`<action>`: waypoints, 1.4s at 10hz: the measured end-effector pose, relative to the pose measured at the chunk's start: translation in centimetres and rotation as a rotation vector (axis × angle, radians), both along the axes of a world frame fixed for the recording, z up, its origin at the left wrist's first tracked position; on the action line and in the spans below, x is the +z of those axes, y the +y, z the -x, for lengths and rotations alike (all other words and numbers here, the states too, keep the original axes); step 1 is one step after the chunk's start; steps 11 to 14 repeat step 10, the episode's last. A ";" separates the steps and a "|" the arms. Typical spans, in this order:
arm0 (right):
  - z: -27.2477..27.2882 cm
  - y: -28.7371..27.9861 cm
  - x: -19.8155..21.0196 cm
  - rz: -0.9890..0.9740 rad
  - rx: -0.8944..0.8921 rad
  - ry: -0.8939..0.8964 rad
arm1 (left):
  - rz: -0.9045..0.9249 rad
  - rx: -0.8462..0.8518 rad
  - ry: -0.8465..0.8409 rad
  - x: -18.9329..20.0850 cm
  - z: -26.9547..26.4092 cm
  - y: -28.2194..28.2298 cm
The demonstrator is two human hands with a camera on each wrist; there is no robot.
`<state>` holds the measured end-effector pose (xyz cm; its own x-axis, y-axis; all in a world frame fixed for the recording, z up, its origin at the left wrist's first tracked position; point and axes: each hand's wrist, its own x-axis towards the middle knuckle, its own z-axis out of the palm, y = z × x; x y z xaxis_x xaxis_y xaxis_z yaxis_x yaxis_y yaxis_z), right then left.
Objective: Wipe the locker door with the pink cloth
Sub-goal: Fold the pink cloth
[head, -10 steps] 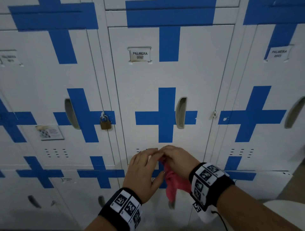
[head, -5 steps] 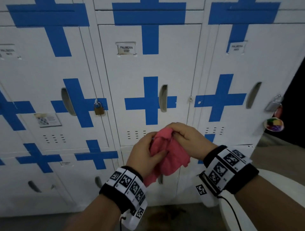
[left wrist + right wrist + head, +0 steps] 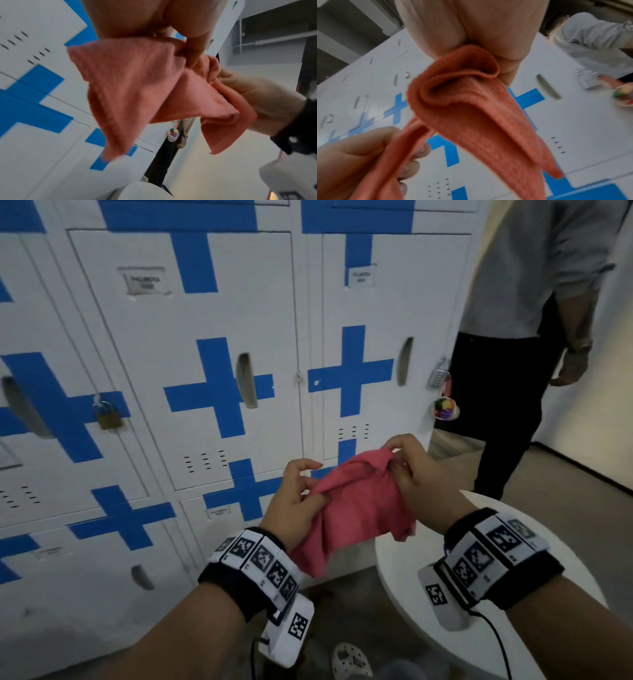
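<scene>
The pink cloth [image 3: 356, 505] hangs crumpled between both my hands, in front of the white lockers. My left hand [image 3: 296, 501] grips its left side with curled fingers. My right hand [image 3: 411, 470] pinches its upper right edge. In the left wrist view the cloth [image 3: 137, 88] droops in folds below my thumb. The right wrist view shows the cloth [image 3: 471, 108] bunched under my palm. The middle locker door [image 3: 191, 344], white with a blue cross and a recessed handle [image 3: 246, 380], stands shut behind and to the left of my hands.
A brass padlock [image 3: 108, 417] hangs on the left locker. A combination lock with a colourful charm [image 3: 443, 407] hangs on the right locker. Another person [image 3: 534, 320] stands at the right. A white round table [image 3: 404, 570] is under my right arm.
The view has swung right and pulled back from the lockers. My hands have drawn apart, spreading the cloth wider. A standing person has come into sight at the right.
</scene>
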<state>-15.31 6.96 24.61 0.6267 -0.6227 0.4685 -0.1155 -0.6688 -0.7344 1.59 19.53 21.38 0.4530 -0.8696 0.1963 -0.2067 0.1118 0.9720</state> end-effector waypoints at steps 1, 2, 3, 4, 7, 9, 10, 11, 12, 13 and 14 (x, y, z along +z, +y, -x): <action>3.7 -0.7 -1.6 -0.024 -0.087 0.067 | 0.024 -0.039 0.002 -1.1 2.5 -2.1; 6.3 -1.2 -3.2 0.013 -0.120 0.132 | -0.020 -0.092 -0.064 -2.8 4.5 -4.0; 8.0 -1.4 -4.4 -0.002 -0.177 0.207 | -0.067 -0.095 -0.063 -4.3 6.1 -5.6; 9.3 -2.2 -6.0 -0.044 -0.231 0.231 | -0.117 -0.082 -0.025 -6.0 7.6 -7.2; 12.3 -4.4 -10.4 -0.126 -0.330 0.395 | -0.262 -0.126 0.032 -8.8 12.0 -11.0; 13.5 -5.4 -13.9 -0.237 -0.366 0.451 | -0.358 -0.170 0.056 -11.9 12.7 -12.5; 13.6 -6.1 -15.7 -0.270 -0.422 0.562 | -0.485 -0.217 -0.040 -12.7 12.0 -13.0; 13.6 -6.1 -15.7 -0.270 -0.422 0.562 | -0.485 -0.217 -0.040 -12.7 12.0 -13.0; 13.6 -6.1 -15.7 -0.270 -0.422 0.562 | -0.485 -0.217 -0.040 -12.7 12.0 -13.0; 13.6 -6.1 -15.7 -0.270 -0.422 0.562 | -0.485 -0.217 -0.040 -12.7 12.0 -13.0; 13.6 -6.1 -15.7 -0.270 -0.422 0.562 | -0.485 -0.217 -0.040 -12.7 12.0 -13.0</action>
